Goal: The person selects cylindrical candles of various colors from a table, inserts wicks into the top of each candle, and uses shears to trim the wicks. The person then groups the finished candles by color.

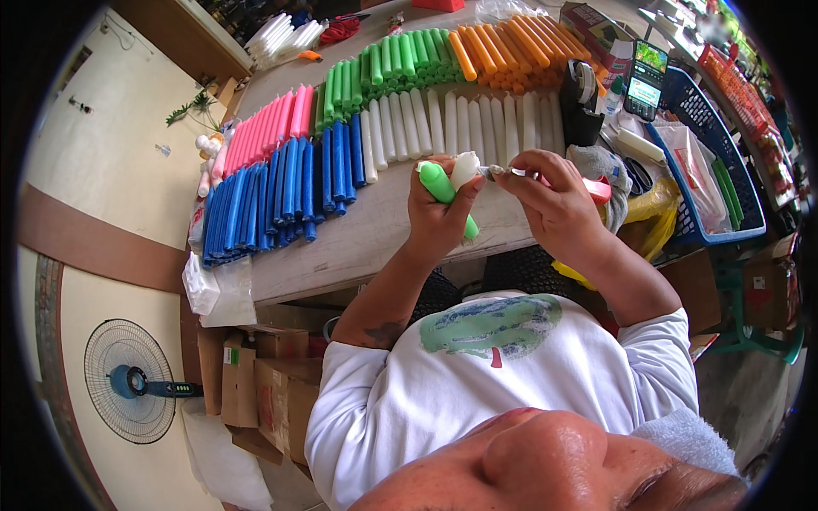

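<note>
Across the left grip (pixel 433 223), a green candle (pixel 437 182) lies slanted.

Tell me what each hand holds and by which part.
Left hand: green candle, around its middle, and white waxy piece; right hand: slim tool. The last two's held parts are unclear.

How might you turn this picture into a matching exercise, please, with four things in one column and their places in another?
Column one
1. Left hand
2. Pink candles
3. Phone
4. Row of white candles

Column two
A. By the blue basket
B. In front of the orange candles
C. Around a green candle
D. Just beyond the blue candles

Right pairs: 1-C, 2-D, 3-A, 4-B
</note>
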A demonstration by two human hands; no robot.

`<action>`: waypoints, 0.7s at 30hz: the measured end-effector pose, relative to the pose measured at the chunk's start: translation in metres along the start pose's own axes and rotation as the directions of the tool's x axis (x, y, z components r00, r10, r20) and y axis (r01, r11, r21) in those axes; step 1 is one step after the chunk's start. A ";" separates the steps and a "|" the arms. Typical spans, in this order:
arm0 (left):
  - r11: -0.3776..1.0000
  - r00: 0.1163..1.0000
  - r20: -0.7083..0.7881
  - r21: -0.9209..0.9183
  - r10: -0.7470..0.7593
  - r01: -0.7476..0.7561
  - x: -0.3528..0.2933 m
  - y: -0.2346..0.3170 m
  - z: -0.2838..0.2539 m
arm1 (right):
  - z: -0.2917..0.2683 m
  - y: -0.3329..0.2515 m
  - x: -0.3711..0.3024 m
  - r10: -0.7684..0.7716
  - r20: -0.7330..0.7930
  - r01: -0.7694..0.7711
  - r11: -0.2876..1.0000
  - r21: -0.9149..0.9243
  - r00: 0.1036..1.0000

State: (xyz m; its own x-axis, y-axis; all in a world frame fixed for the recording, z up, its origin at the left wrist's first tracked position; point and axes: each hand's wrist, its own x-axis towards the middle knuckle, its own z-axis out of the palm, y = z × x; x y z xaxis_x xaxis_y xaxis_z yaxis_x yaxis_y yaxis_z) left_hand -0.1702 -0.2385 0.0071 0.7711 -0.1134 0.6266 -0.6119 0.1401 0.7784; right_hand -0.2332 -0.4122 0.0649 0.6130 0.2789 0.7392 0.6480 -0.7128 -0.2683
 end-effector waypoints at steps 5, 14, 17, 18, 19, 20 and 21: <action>1.000 1.000 0.018 -0.010 -0.001 0.001 0.001 -0.001 -0.002 | 0.003 0.001 0.002 0.006 -0.008 -0.006 1.000 -0.006 1.000; 0.997 0.993 0.081 -0.006 -0.082 0.083 0.000 -0.002 -0.005 | 0.010 0.012 0.011 0.026 -0.042 -0.022 0.995 0.093 0.999; 0.977 0.982 0.155 -0.164 -0.111 0.137 0.004 0.001 -0.007 | 0.004 0.011 0.012 0.048 -0.057 -0.036 0.982 0.186 0.997; 0.972 0.977 0.191 -0.195 -0.090 0.128 0.008 0.001 -0.010 | 0.000 0.011 0.012 0.070 -0.034 -0.060 0.973 0.225 0.997; 0.967 0.972 0.226 -0.225 -0.068 0.121 0.011 0.001 -0.012 | -0.005 0.012 0.012 0.091 -0.010 -0.085 0.961 0.262 0.996; 0.958 0.964 0.256 -0.250 -0.071 0.137 0.012 0.002 -0.014 | -0.008 0.013 0.013 0.081 0.018 -0.083 0.964 0.253 0.997; 0.949 0.955 0.286 -0.275 -0.073 0.155 0.014 0.004 -0.015 | -0.012 0.015 0.015 0.071 0.046 -0.081 0.966 0.245 0.996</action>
State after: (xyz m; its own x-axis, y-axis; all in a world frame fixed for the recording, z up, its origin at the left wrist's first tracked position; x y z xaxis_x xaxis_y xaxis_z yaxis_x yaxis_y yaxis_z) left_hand -0.1590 -0.2248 0.0186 0.7309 -0.3999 0.5530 -0.4132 0.3857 0.8249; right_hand -0.2195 -0.4264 0.0797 0.6778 0.2566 0.6890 0.6876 -0.5532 -0.4703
